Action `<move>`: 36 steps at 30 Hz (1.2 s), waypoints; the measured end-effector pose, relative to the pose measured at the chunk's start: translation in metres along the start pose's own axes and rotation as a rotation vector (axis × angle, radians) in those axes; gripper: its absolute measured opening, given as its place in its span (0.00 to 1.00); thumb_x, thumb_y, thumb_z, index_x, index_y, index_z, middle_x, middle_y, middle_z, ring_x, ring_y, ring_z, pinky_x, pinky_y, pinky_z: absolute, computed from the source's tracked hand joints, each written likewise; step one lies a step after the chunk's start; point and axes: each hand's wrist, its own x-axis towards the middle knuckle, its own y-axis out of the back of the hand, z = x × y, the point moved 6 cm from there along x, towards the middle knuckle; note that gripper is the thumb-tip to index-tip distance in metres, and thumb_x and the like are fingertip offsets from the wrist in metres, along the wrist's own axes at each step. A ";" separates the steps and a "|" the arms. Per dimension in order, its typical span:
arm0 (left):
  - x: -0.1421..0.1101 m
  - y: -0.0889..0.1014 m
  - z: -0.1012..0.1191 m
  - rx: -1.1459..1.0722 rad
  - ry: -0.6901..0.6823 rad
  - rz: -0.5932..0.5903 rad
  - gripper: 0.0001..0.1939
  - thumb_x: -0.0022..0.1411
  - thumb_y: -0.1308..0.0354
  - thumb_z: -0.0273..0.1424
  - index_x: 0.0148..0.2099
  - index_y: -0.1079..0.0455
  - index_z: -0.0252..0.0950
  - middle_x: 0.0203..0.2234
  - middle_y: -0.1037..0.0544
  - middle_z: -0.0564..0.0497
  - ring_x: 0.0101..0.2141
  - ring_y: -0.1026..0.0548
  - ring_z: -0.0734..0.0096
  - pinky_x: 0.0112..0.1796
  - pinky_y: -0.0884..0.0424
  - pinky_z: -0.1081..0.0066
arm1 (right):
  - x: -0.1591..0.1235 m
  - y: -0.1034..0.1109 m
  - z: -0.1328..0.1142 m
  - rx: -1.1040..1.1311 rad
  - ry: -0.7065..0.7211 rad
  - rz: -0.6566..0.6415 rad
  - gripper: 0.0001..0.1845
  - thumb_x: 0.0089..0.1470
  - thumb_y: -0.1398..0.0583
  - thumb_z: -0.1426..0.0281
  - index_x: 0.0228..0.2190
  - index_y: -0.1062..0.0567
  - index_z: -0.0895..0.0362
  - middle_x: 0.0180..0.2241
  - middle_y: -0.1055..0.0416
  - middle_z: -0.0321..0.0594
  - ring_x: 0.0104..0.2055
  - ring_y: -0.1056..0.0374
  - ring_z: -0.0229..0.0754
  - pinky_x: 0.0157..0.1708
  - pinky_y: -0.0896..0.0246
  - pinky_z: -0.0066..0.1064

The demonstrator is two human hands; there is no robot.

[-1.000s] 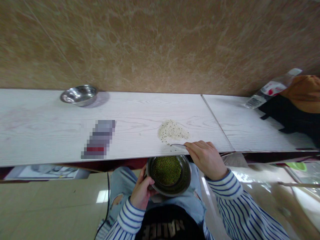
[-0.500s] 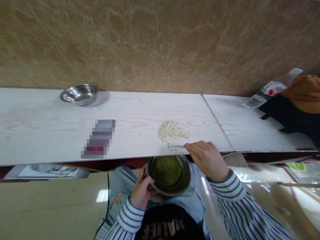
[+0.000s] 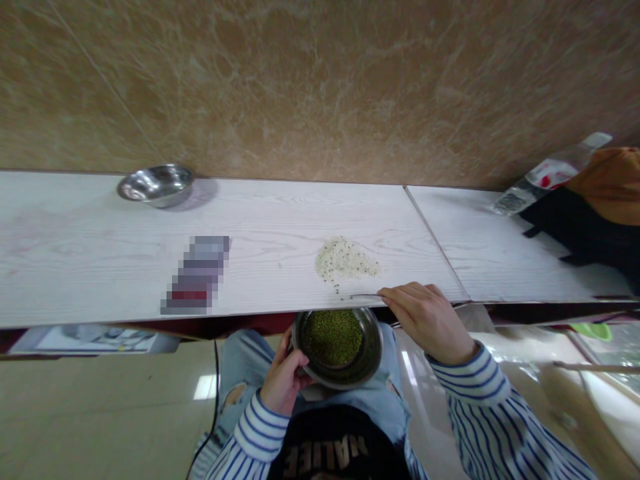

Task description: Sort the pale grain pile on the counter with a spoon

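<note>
My left hand (image 3: 287, 380) is closed on the left rim of a metal bowl (image 3: 373, 357), which sits over my lap just below the table edge. Green beans, apparently mung beans (image 3: 333, 337), cover much of the bowl's bottom. Between the fingers of my right hand (image 3: 433, 320) is a thin metal utensil (image 3: 365, 295), its tip pointing left over the table's front edge; its exact kind is too small to make out. Beyond that tip lies a pile of white rice (image 3: 345, 257) with green beans mixed in. A few loose beans (image 3: 337, 289) lie between pile and edge.
A second metal bowl (image 3: 157, 187) stands by the wall at left. A blurred-out flat object (image 3: 197, 275) lies nearer the front. On the right are a plastic bottle (image 3: 545, 177) and a dark and brown cloth item (image 3: 600, 213). A seam (image 3: 435, 240) crosses the white table (image 3: 265, 213).
My right hand has moved slightly right with the utensil, drawing its tip away from the loose beans. My left hand and the bowl stay about where they were.
</note>
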 end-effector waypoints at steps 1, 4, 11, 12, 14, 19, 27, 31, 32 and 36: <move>-0.001 0.000 0.000 -0.001 0.001 0.005 0.36 0.41 0.49 0.23 0.55 0.43 0.47 0.35 0.31 0.53 0.27 0.32 0.72 0.20 0.35 0.73 | -0.001 0.000 0.001 -0.002 -0.003 -0.002 0.12 0.60 0.49 0.68 0.41 0.27 0.53 0.36 0.25 0.38 0.39 0.33 0.39 0.37 0.47 0.32; -0.002 -0.002 0.000 -0.004 0.004 0.002 0.35 0.41 0.49 0.22 0.55 0.42 0.47 0.34 0.31 0.53 0.26 0.32 0.72 0.20 0.35 0.73 | -0.002 -0.002 0.002 0.001 -0.008 -0.011 0.12 0.59 0.49 0.68 0.41 0.28 0.53 0.36 0.25 0.38 0.39 0.33 0.39 0.37 0.47 0.32; -0.001 -0.002 0.000 -0.015 0.012 0.002 0.35 0.41 0.49 0.22 0.54 0.42 0.47 0.32 0.31 0.54 0.25 0.32 0.72 0.20 0.36 0.73 | 0.001 -0.003 -0.004 0.013 -0.002 -0.017 0.11 0.59 0.48 0.68 0.41 0.28 0.53 0.36 0.25 0.37 0.39 0.33 0.39 0.38 0.48 0.32; -0.001 -0.002 0.000 -0.012 0.012 0.003 0.35 0.41 0.49 0.22 0.55 0.42 0.47 0.32 0.31 0.54 0.25 0.32 0.72 0.20 0.36 0.73 | 0.003 -0.004 -0.005 0.013 -0.002 -0.019 0.11 0.59 0.48 0.68 0.40 0.28 0.53 0.36 0.25 0.37 0.39 0.33 0.39 0.37 0.48 0.32; 0.000 0.000 -0.001 -0.008 0.012 0.005 0.35 0.41 0.49 0.22 0.55 0.42 0.47 0.31 0.31 0.54 0.25 0.32 0.72 0.20 0.35 0.72 | 0.006 -0.005 -0.006 0.012 -0.003 -0.020 0.12 0.59 0.49 0.68 0.40 0.27 0.53 0.35 0.25 0.38 0.39 0.33 0.39 0.37 0.48 0.32; 0.003 0.001 -0.002 -0.015 0.024 -0.018 0.35 0.41 0.49 0.22 0.55 0.43 0.48 0.32 0.32 0.54 0.27 0.32 0.71 0.22 0.33 0.70 | 0.013 -0.006 -0.002 -0.028 -0.059 0.032 0.13 0.60 0.50 0.68 0.40 0.27 0.54 0.34 0.25 0.40 0.39 0.33 0.40 0.37 0.47 0.32; 0.005 0.004 -0.002 -0.007 0.009 -0.021 0.35 0.42 0.49 0.23 0.55 0.44 0.49 0.37 0.32 0.53 0.28 0.33 0.71 0.22 0.33 0.71 | 0.017 -0.009 -0.007 0.012 -0.043 0.034 0.12 0.59 0.49 0.68 0.41 0.28 0.53 0.34 0.25 0.38 0.38 0.33 0.39 0.37 0.47 0.32; 0.004 0.004 -0.002 -0.013 0.014 -0.013 0.35 0.42 0.49 0.23 0.55 0.44 0.49 0.37 0.32 0.53 0.28 0.33 0.71 0.23 0.32 0.69 | 0.018 -0.011 -0.011 0.019 -0.032 0.023 0.12 0.60 0.49 0.67 0.40 0.27 0.53 0.33 0.25 0.38 0.38 0.33 0.39 0.37 0.48 0.32; 0.003 0.004 -0.002 -0.014 0.016 -0.012 0.35 0.42 0.49 0.23 0.55 0.44 0.49 0.37 0.32 0.53 0.28 0.33 0.71 0.23 0.32 0.69 | 0.019 -0.012 -0.012 0.016 -0.033 0.023 0.12 0.60 0.49 0.67 0.40 0.27 0.54 0.33 0.25 0.38 0.38 0.33 0.39 0.37 0.48 0.32; 0.003 0.004 0.001 -0.021 0.007 -0.011 0.35 0.42 0.49 0.22 0.55 0.43 0.49 0.37 0.32 0.54 0.30 0.33 0.70 0.24 0.32 0.70 | 0.023 -0.013 -0.013 -0.007 -0.039 0.031 0.12 0.59 0.49 0.69 0.41 0.27 0.54 0.34 0.25 0.39 0.39 0.33 0.39 0.38 0.49 0.32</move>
